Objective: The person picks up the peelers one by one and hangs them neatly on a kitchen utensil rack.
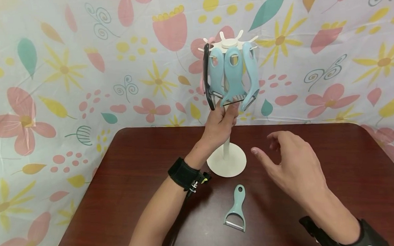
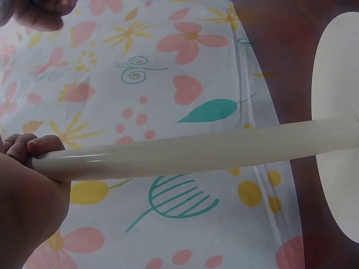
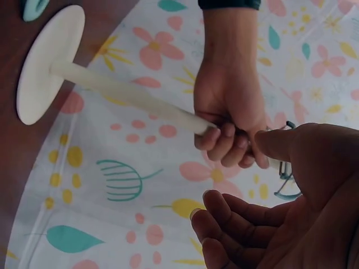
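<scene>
A cream rotating-style utensil stand (image 1: pixel 226 164) with a round base and a spoked top stands on the table. My left hand (image 1: pixel 217 126) grips its pole (image 2: pixel 196 150) just below the hanging tools, with fingers wrapped round it in the right wrist view. Light blue peelers (image 1: pixel 233 68) hang from the hooks, with a black peeler (image 1: pixel 207 76) at their left and a pink one partly hidden behind it. My right hand (image 1: pixel 294 164) hovers right of the pole, fingers loosely bent and holding nothing. A light green peeler (image 1: pixel 239 202) lies on the table in front of the base, blade end toward me.
The dark brown wooden table (image 1: pixel 121 199) has rounded back corners. Behind it hangs a white cloth (image 1: pixel 169 84) printed with flowers and leaves. A black strap (image 1: pixel 185 173) sits round my left wrist, and another strap (image 1: pixel 370 234) round my right.
</scene>
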`<state>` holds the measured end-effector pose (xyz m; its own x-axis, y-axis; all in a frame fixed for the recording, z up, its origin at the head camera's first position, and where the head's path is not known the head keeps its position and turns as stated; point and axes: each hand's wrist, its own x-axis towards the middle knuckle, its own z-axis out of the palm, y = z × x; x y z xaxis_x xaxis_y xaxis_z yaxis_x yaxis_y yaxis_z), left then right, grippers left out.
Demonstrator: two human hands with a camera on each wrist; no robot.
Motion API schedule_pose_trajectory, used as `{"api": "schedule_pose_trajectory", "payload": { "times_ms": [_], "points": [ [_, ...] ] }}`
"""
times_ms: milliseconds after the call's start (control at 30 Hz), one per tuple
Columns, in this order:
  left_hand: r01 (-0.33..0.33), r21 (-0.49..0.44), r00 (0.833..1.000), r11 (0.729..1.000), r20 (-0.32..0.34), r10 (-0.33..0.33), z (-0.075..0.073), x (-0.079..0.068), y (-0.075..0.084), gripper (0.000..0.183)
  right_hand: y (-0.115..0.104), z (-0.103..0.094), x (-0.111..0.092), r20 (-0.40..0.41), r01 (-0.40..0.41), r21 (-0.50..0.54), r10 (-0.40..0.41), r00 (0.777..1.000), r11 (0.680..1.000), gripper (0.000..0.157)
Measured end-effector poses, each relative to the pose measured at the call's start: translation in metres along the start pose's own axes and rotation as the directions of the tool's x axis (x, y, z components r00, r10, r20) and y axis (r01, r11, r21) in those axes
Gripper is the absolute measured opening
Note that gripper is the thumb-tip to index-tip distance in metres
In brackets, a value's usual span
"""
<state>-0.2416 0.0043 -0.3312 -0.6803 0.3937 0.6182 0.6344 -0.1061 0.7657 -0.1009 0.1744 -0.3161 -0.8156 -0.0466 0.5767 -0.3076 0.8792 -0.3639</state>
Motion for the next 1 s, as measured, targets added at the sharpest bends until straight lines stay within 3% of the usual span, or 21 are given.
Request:
{"api": "schedule_pose_trajectory", "payload": {
  "times_ms": [500, 1000],
  "points": [
    [-0.009, 0.003, 1.0, 1.0, -0.002, 0.009, 0.0, 0.0, 0.002, 0.016, 0.003, 0.021, -0.019, 0.144, -0.013, -0.07, 0.023, 0.989, 0.997, 0.043],
    [-0.002, -0.008, 1.0, 1.0, -0.005, 0.002, 0.0, -0.001, 0.001, 0.018, 0.004, 0.042, -0.034, 0.283, -0.018, -0.128, 0.054, 0.958, 0.992, 0.046]
  ]
}}
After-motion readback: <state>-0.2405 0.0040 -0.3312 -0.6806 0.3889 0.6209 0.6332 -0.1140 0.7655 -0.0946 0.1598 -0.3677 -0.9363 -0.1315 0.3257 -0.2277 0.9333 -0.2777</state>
